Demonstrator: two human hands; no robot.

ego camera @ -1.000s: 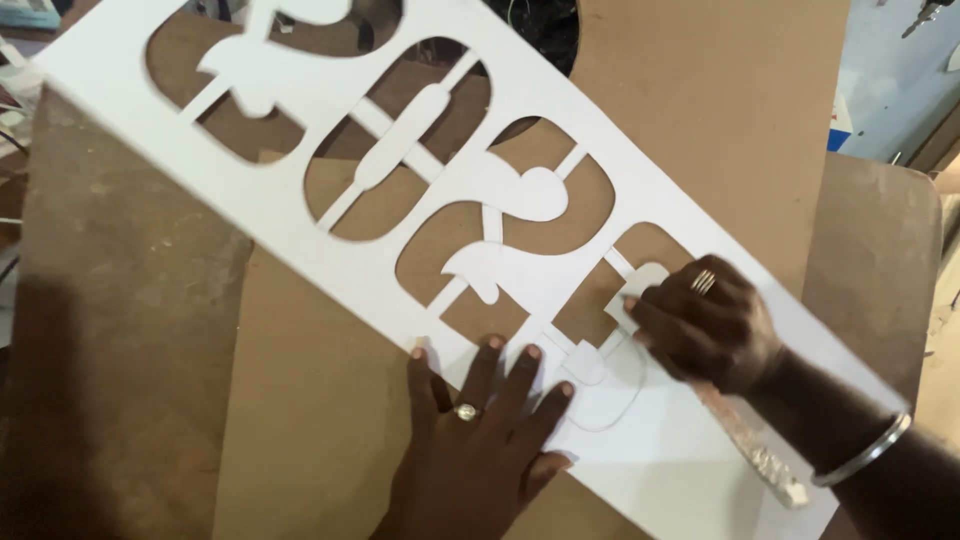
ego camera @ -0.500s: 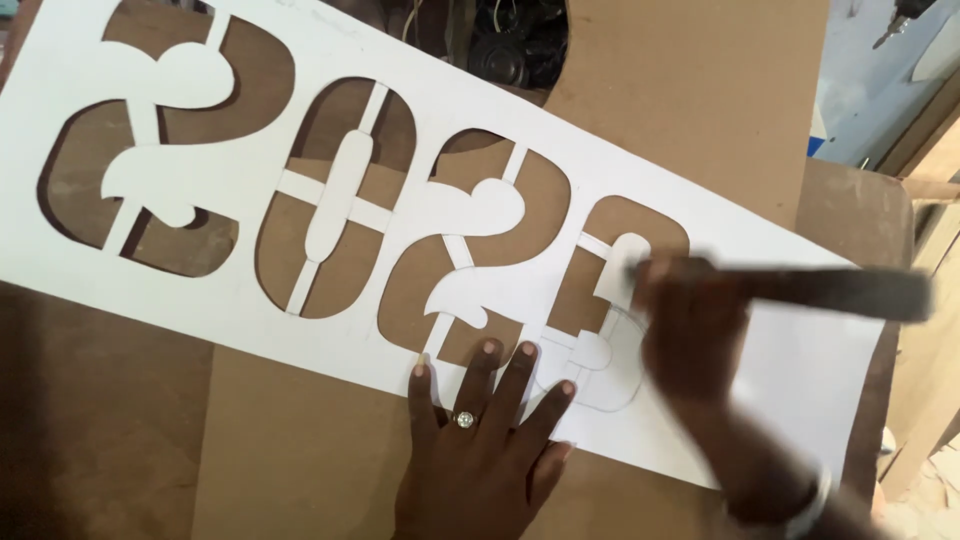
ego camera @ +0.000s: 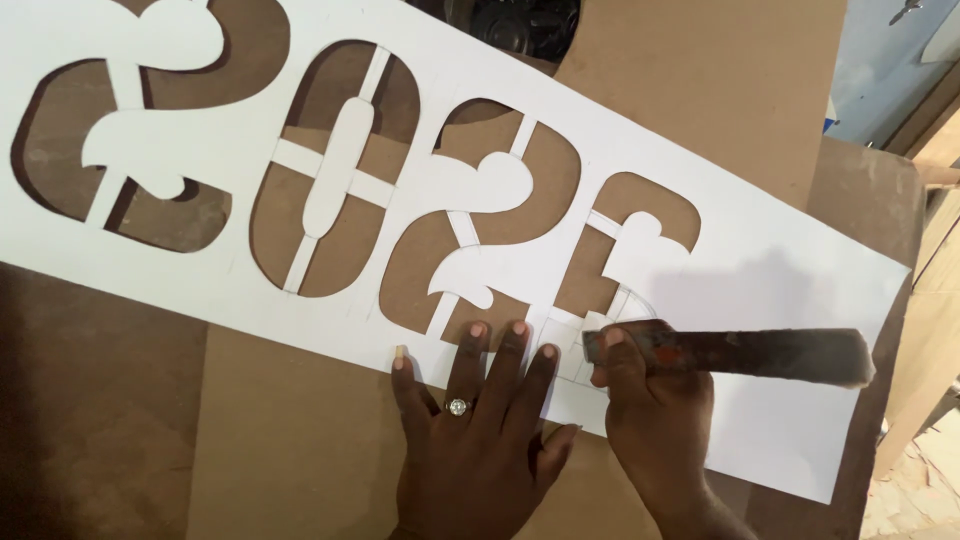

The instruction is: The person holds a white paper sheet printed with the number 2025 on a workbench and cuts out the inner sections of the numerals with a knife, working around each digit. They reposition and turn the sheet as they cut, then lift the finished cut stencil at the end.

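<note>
White cut-out sheet [ego camera: 780, 290] lies under flat left hand [ego camera: 480, 440]; right hand [ego camera: 655, 410] grips, seemingly, a blade [ego camera: 740, 352].

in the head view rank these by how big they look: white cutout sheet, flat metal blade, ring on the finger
1. white cutout sheet, spans nearly the whole frame
2. flat metal blade, held in the right hand
3. ring on the left hand, by far the smallest

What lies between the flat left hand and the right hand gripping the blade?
In the head view, only a narrow strip of the white stencil sheet, with faint pencil lines, separates the left hand from the right hand holding the flat blade.
</note>
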